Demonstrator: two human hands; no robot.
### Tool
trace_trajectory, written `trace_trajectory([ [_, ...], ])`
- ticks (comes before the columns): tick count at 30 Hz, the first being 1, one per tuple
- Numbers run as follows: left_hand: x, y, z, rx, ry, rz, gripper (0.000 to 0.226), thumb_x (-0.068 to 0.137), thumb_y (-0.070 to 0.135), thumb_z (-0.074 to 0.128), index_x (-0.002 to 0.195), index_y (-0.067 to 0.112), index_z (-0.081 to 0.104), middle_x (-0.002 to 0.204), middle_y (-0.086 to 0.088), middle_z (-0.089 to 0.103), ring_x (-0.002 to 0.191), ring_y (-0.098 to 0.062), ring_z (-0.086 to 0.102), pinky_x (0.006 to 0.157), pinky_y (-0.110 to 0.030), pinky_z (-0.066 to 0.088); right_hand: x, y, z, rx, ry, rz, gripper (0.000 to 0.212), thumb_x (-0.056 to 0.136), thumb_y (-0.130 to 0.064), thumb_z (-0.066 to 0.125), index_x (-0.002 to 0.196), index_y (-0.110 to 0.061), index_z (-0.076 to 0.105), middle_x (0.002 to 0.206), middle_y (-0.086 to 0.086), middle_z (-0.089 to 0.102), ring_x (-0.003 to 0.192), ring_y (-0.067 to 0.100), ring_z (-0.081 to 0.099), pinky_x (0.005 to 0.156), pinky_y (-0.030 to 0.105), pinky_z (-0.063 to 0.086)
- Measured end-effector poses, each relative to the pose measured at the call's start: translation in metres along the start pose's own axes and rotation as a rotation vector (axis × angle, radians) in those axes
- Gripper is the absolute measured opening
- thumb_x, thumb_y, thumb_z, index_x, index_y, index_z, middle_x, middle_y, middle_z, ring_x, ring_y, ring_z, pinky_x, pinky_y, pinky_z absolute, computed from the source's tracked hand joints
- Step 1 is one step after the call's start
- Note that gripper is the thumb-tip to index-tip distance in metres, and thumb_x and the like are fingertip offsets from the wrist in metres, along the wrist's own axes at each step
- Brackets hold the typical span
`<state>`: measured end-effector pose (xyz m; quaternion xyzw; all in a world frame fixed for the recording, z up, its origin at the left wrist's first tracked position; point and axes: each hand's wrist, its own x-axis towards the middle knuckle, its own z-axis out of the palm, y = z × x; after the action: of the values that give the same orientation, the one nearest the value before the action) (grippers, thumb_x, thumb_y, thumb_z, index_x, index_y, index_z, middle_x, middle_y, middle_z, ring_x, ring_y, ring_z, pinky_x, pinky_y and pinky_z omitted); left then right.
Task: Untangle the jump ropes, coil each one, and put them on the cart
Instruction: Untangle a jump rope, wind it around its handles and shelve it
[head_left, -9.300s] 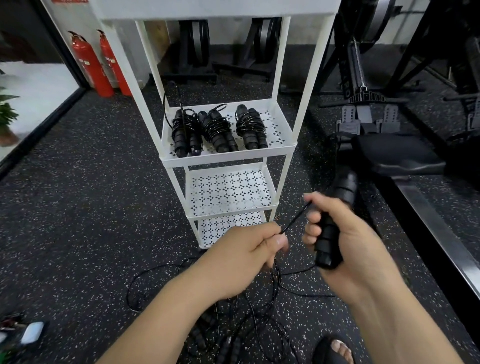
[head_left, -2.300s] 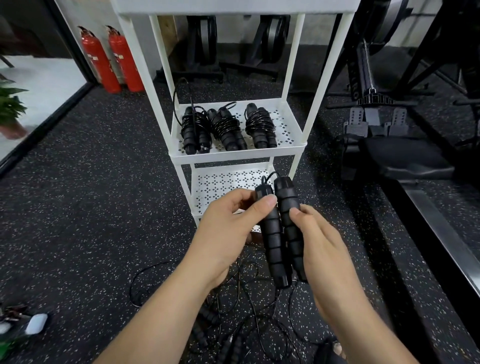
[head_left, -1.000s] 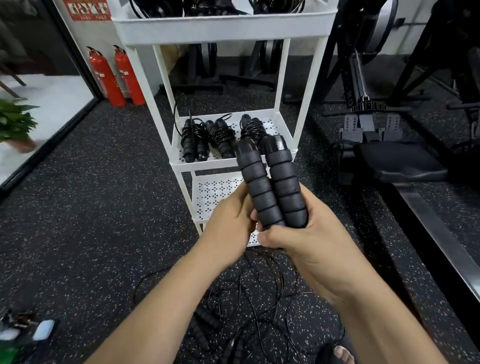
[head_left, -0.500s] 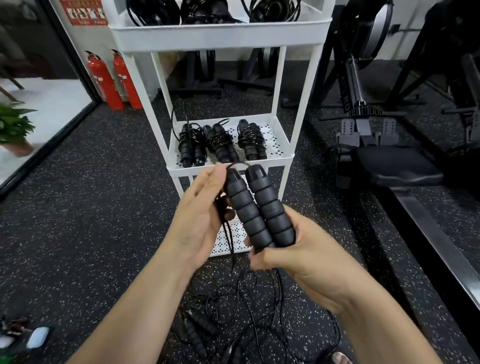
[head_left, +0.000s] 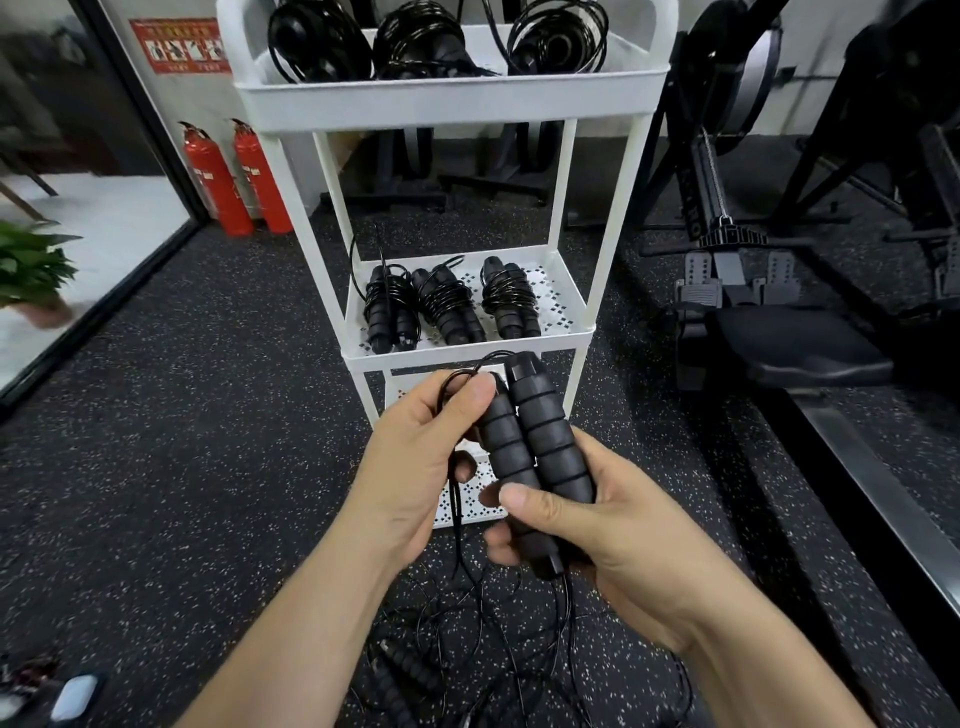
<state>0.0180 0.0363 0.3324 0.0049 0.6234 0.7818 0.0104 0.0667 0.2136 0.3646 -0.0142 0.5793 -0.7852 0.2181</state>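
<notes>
Handles (head_left: 530, 457), paired, frame centre, clenched in right hand (head_left: 613, 551). Left hand (head_left: 415, 467) pinches cord (head_left: 456, 506) loop beside handle tops. Tangle (head_left: 467, 649) on floor (head_left: 182, 467), lower centre. Cart (head_left: 452, 98) behind, coiled ropes (head_left: 447, 306) aboard.

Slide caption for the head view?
Right hand grips two ribbed black foam jump-rope handles; left hand pinches their thin black cord before the white tiered cart.

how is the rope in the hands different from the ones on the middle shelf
The held rope has its cord hanging loose toward the floor tangle; the shelf ropes have theirs wound round their handles.
The held rope's handles stand nearly upright in the right hand, the left hand pinching its cord; the shelf ropes lie on the middle shelf.
Shared: black ribbed handles, paired side by side.
</notes>
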Motion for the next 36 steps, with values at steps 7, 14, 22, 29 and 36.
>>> trace_trajectory([
  [7,0.0,0.004,-0.003,0.189,0.081,0.026,0.054,0.096,0.065,0.055,0.093,0.013,0.07,0.072,0.001,0.054,0.06,-0.012,0.043,0.053,-0.023,0.036,-0.004,-0.004,-0.009,-0.091,-0.084,0.019,0.043,0.081,0.017,0.079,0.114,-0.008,0.07,0.096,0.02,0.073,0.075,0.026,0.065,0.064,0.035,0.056],
  [14,-0.01,-0.01,0.02,0.497,-0.029,0.063,0.034,0.104,0.061,0.042,0.087,0.047,0.068,0.076,0.018,0.073,0.069,-0.002,0.065,0.069,-0.03,0.052,-0.002,-0.004,-0.006,-0.077,0.012,-0.18,0.036,0.074,0.006,0.077,0.103,-0.016,0.073,0.084,0.016,0.066,0.069,0.026,0.061,0.065,0.031,0.053],
  [22,-0.016,-0.012,0.018,0.979,-0.306,-0.084,0.034,0.092,0.006,0.052,0.072,0.035,0.055,0.066,0.006,0.069,0.057,-0.012,0.057,0.052,-0.03,0.044,-0.001,0.004,-0.01,-0.131,0.088,-0.226,0.043,0.078,0.004,0.077,0.116,-0.013,0.069,0.092,0.032,0.069,0.072,0.028,0.064,0.067,0.036,0.054],
  [29,-0.02,-0.009,0.025,1.059,-0.459,-0.125,0.032,0.104,0.014,0.053,0.077,0.032,0.056,0.077,0.013,0.066,0.068,-0.008,0.059,0.063,-0.025,0.049,0.004,-0.002,-0.016,-0.188,0.203,-0.192,0.045,0.089,0.015,0.073,0.121,-0.011,0.057,0.084,0.016,0.07,0.07,0.027,0.065,0.06,0.033,0.056],
  [36,-0.015,0.02,0.005,1.007,-0.528,-0.184,0.026,0.097,0.057,0.069,0.086,0.035,0.074,0.067,0.017,0.061,0.056,0.0,0.049,0.06,-0.026,0.04,-0.002,-0.012,-0.052,-0.545,0.154,0.083,0.074,0.084,0.006,0.082,0.132,-0.039,0.05,0.088,0.015,0.078,0.066,0.03,0.066,0.058,0.036,0.053],
])
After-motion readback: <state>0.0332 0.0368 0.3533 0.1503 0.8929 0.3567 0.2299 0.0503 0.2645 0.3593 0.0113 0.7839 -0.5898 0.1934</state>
